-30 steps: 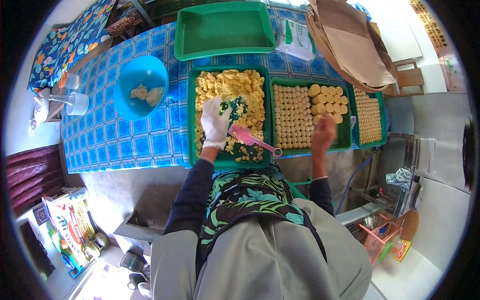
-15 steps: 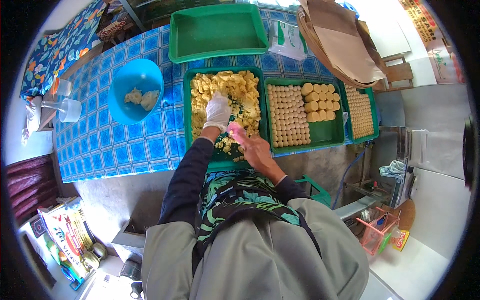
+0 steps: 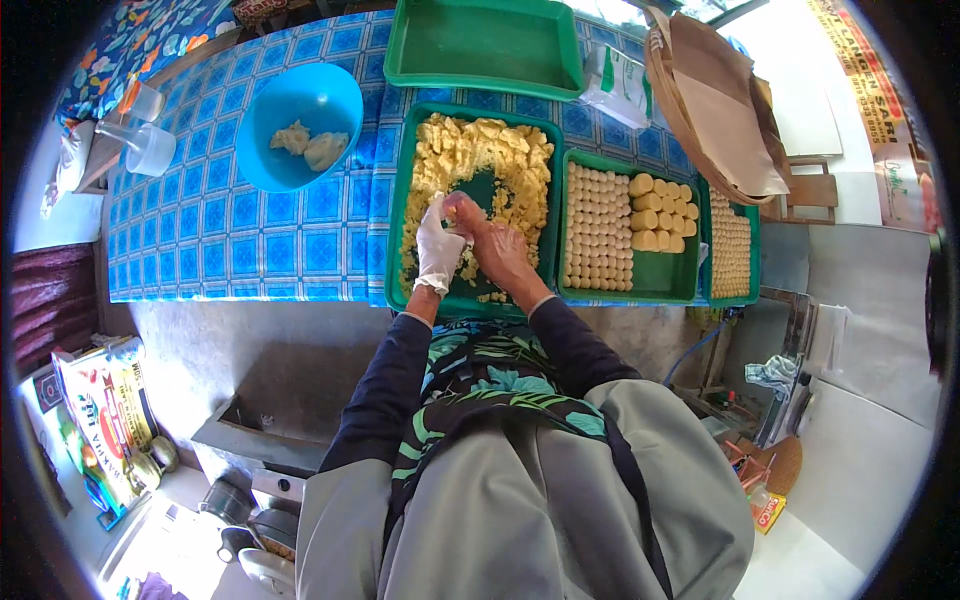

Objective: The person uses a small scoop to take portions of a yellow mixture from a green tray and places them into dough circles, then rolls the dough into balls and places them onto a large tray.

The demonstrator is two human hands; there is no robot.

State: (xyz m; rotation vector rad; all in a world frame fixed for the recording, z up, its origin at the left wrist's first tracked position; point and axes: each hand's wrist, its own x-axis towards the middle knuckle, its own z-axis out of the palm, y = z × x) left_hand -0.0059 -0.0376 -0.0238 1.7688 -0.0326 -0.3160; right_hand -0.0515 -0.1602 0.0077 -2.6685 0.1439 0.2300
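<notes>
A blue checked cloth (image 3: 250,230) covers the desk, with a blue bowl (image 3: 300,125) of dough lumps at the left and an empty green tray (image 3: 485,45) at the far edge. Over the near tray (image 3: 400,215) of yellow dough (image 3: 500,160), the gloved left hand (image 3: 438,245) and bare right hand (image 3: 495,245) meet; their fingers pinch a small pinkish piece (image 3: 455,205) together. Just to the right, a second tray (image 3: 640,285) holds rows of shaped pieces (image 3: 598,225).
</notes>
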